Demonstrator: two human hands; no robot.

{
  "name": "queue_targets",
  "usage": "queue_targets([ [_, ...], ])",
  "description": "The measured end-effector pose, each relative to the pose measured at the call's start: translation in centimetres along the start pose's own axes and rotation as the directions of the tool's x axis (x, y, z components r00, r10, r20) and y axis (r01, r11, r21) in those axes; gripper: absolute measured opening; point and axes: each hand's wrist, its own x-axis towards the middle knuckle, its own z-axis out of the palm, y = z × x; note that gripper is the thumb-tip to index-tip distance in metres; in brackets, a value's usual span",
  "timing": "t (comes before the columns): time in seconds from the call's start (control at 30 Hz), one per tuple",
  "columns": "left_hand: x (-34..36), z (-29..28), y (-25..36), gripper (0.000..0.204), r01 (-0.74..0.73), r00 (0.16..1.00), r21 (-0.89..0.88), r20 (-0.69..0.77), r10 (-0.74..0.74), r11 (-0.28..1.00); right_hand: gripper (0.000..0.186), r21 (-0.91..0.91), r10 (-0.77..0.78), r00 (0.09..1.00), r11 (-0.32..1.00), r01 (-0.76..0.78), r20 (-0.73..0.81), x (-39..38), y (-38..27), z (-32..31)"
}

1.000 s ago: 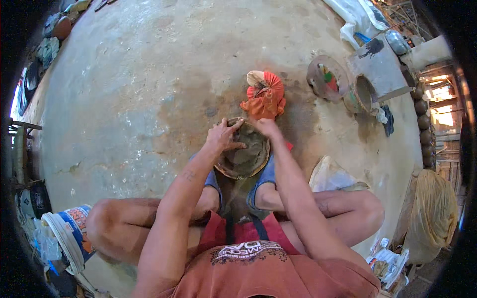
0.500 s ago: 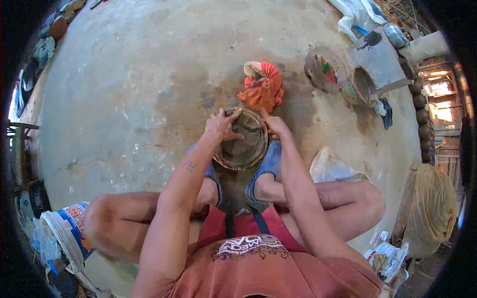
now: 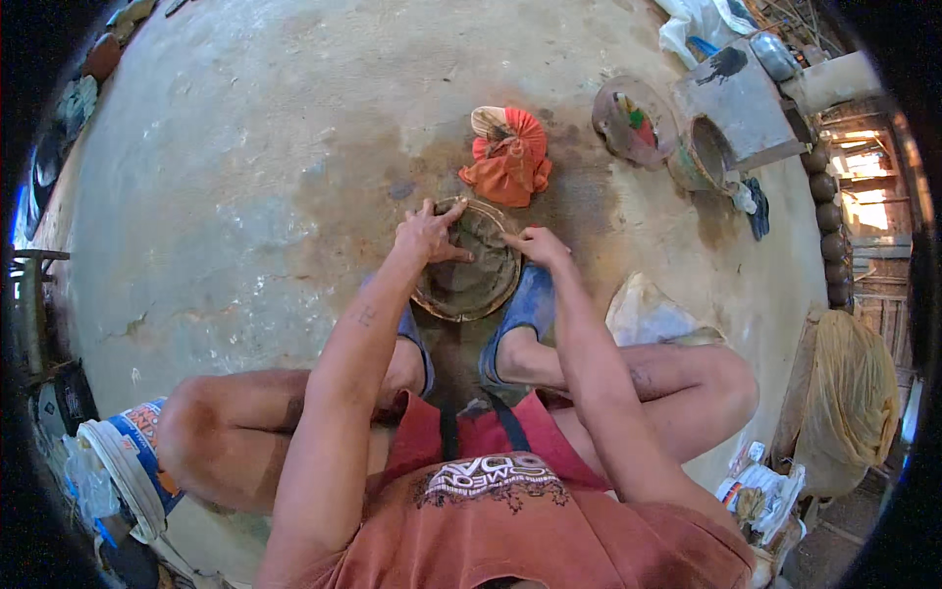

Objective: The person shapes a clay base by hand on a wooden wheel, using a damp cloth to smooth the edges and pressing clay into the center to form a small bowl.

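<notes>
A round, shallow bowl (image 3: 459, 315) stands on the floor between my feet, its inside lined with wet, grey-brown clay (image 3: 469, 280). At its far left edge my left hand (image 3: 428, 236) is spread, fingertips at the rim and thumb reaching in over the clay. My right hand (image 3: 542, 245) is closed round the right rim; one digit points inward against the inner wall, while the other fingers curl outside, partly hidden. Just beyond the bowl sits a bunched orange-red cloth (image 3: 512, 167) with a pale, muddy piece at its top.
Blue slippers (image 3: 531, 299) on my feet flank the bowl. A clear plastic bag (image 3: 648, 312) lies right of my right foot. Farther right are a ring-shaped basin (image 3: 610, 123), a muddy pot (image 3: 695, 167) and a grey block (image 3: 741, 108). A white bucket (image 3: 123, 471) stands by my left knee.
My right hand has shifted inward, so one digit now crosses the rim to the inner wall. My left hand stays at the left rim with its thumb inside. The view has shifted slightly.
</notes>
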Motion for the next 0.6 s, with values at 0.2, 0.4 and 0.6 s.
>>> queue_targets([
  [0.2,-0.2,0.9,-1.7,0.119,0.014,0.999,0.012,0.046,-0.015,1.0,0.071,-0.223,0.018,0.989,0.974,-0.051,-0.148,-2.1,-4.9,2.3],
  [0.4,0.6,3.9,-6.2,0.123,-0.237,0.961,-0.753,-0.272,0.038,0.613,0.068,0.013,0.001,1.0,1.0,-0.001,0.02,1.0,0.0,0.0],
  [0.6,-3.3,5.3,-5.6,0.107,-0.269,0.909,-0.326,-0.396,0.127,0.906,0.083,-0.075,0.054,0.993,0.995,-0.062,-0.109,-2.0,-4.3,1.3],
])
